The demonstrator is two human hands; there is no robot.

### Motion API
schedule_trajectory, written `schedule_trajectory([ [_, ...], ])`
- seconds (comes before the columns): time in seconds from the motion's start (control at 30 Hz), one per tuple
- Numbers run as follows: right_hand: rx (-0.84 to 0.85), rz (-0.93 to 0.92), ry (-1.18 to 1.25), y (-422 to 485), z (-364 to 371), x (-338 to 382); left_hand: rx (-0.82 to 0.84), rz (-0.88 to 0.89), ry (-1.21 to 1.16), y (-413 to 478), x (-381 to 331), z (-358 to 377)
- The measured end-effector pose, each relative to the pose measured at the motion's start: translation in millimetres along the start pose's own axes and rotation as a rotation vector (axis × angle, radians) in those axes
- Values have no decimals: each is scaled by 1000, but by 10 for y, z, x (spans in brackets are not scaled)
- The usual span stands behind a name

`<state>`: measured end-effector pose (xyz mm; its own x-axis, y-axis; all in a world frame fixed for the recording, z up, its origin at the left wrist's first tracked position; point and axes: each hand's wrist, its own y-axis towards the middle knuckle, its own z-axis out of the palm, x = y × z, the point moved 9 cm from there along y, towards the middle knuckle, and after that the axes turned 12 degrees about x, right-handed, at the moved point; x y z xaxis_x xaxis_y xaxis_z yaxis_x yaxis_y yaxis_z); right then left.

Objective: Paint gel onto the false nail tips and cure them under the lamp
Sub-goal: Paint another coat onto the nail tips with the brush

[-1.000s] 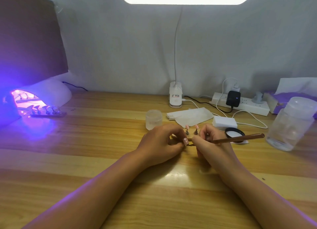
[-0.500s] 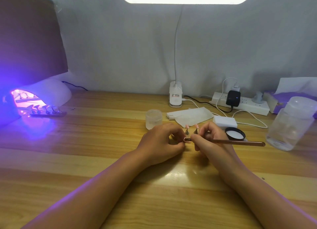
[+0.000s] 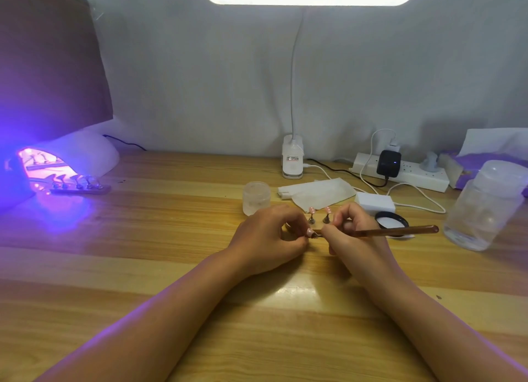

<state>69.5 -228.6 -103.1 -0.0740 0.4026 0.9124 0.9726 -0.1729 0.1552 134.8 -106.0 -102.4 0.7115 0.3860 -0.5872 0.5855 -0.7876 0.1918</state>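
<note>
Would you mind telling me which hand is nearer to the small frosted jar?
Left. The left hand sits just in front of the small frosted jar; the right hand, gripping the brush, is farther to the jar's right, beyond the left hand.

No text legible; label on lamp base is blurred.

L hand pinches nail tip; R hand holds brush w/ bristles touching it.

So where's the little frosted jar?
In the head view, the frosted jar stands on the table near the middle, just behind the left hand and left of the white paper sheet.
</note>
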Motion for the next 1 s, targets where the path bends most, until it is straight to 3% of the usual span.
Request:
schedule_trajectory([
  [0.43, -106, 1, 121, -18, -110, -49, 7, 6, -48, 2, 11, -1],
  [1.0, 24, -20, 8, 9, 16, -23, 10, 31, -2, 1, -25, 5],
])
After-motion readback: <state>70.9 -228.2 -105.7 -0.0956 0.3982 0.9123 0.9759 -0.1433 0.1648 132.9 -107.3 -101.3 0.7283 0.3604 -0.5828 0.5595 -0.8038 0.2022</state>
